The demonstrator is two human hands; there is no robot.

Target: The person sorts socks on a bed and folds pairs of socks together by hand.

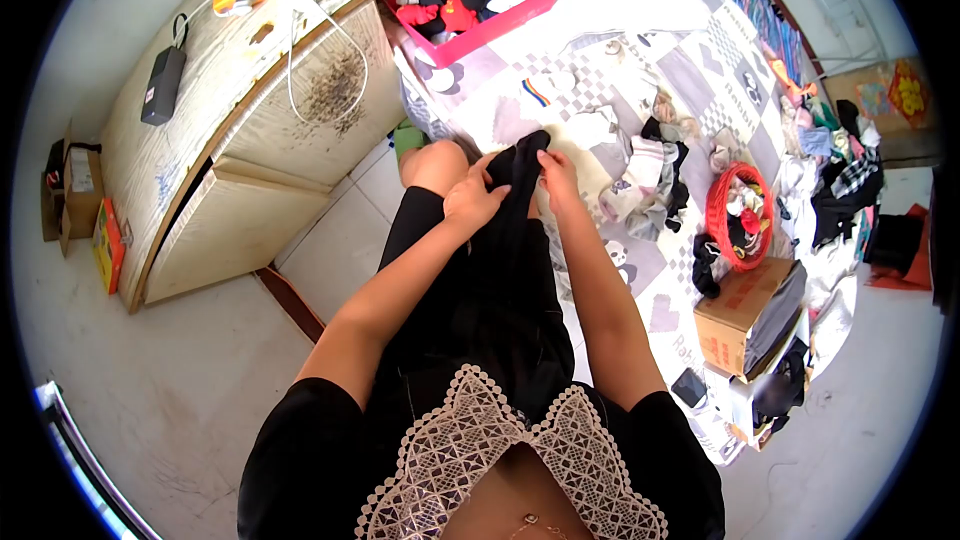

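A length of thin black fabric, which looks like a pair of tights or leggings [512,180], lies over my lap and rises between my hands. My left hand [474,199] has its fingers bent on the fabric's left edge. On the other side, my right hand [557,181] pinches the right edge near the top. The lower part merges with my black clothes, so its full shape is hard to make out. To the right on the bed lie several loose socks [650,165], pale and black, in a loose heap.
A pink box [497,27] of rolled socks stands at the bed's far end. On the right are a red basket [712,215], a cardboard box [735,305], a phone [689,387] and piled clothes [835,190]. A wooden cabinet [185,155] with a hanging white cable stands left.
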